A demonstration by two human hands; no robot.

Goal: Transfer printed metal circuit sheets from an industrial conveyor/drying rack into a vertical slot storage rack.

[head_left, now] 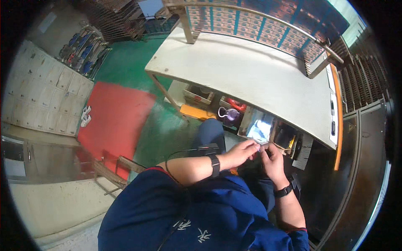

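Observation:
My left hand and my right hand meet in front of my lap, fingertips nearly touching. Both are closed in a pinch, and the small thing between them is too tiny and too hidden to name. Just beyond the fingertips, a shiny, see-through plastic sheet or bag catches bright light. It lies over or in a box on the shelf under the table; whether my fingers grip its near edge I cannot make out.
A long white-topped table spans the far side. Its lower shelf carries a purple-and-white jug, a red coiled item and boxes. Dark metal cabinets stand at right. Left are a red mat, pale lockers and a wooden rack.

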